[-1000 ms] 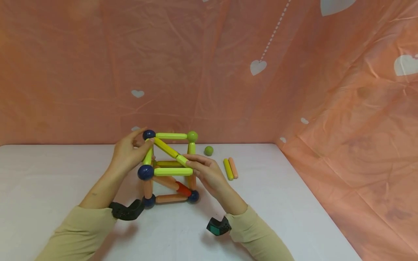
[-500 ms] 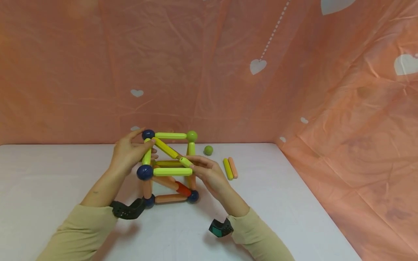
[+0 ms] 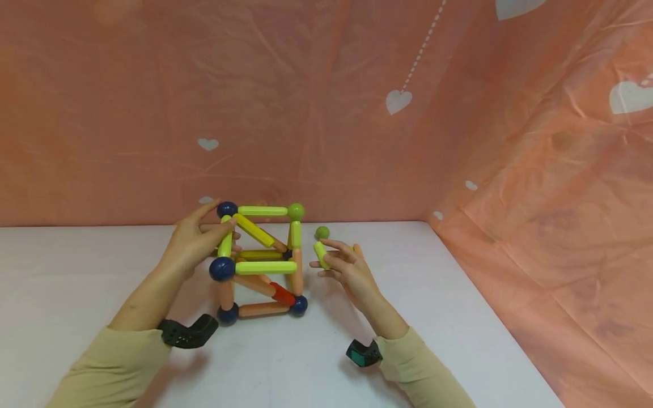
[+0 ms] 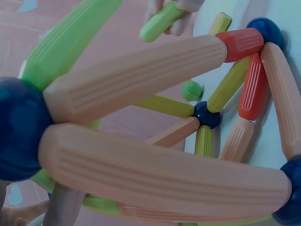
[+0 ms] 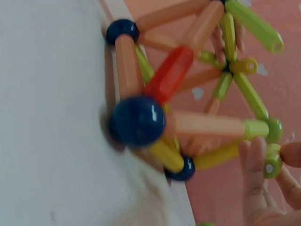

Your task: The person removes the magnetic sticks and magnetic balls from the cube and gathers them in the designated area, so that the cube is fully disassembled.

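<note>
A box-shaped frame of magnetic rods and balls stands on the table, with a navy ball (image 3: pixel 223 268) at its near upper left corner. My left hand (image 3: pixel 193 241) holds the upper left edge, thumb against a light green rod (image 3: pixel 225 241) and a finger at the rear navy ball (image 3: pixel 227 209). To the right of the frame and apart from it, my right hand (image 3: pixel 352 273) pinches a short light green rod (image 3: pixel 321 255). A yellow rod (image 3: pixel 255 230) slants down from the rear navy ball. One light green rod (image 3: pixel 265 267) reaches right from the near navy ball, without a ball at its right end.
A loose green ball (image 3: pixel 322 233) lies on the white table (image 3: pixel 428 317), behind my right hand. The tip of an orange rod (image 3: pixel 358 250) shows past that hand, which hides the rest. A pink heart-printed cloth (image 3: pixel 357 141) hangs behind the table.
My right hand has drawn the short light green rod away from the end of the slanting yellow rod, to the right. My left hand keeps its place on the frame.
</note>
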Tool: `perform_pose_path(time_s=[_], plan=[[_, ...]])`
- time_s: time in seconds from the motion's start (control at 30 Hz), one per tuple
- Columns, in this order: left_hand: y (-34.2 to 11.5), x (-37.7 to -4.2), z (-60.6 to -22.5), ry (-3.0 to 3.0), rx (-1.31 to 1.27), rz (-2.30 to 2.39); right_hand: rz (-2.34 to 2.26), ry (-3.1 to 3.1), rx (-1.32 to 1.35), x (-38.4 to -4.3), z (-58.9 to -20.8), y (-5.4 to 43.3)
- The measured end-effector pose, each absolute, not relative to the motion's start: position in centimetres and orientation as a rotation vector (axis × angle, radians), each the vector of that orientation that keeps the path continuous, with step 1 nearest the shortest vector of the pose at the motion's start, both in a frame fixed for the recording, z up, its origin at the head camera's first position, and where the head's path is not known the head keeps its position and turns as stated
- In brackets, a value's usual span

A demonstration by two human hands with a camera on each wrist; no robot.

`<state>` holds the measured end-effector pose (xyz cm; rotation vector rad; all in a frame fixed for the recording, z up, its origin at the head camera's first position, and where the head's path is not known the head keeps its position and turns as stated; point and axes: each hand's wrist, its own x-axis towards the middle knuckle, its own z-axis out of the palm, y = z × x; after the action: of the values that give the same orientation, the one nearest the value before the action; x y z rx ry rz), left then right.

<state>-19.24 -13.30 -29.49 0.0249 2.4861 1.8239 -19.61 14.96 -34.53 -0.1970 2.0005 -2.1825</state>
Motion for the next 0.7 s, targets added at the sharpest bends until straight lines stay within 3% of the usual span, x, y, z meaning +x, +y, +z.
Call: perform_pose_path(time_s=[0.7], plan=[[-13.9, -19.3, -29.6, 2.462, 0.093, 1.811, -1.373, 2.775, -0.292, -24.3, -37.3, 17.0]])
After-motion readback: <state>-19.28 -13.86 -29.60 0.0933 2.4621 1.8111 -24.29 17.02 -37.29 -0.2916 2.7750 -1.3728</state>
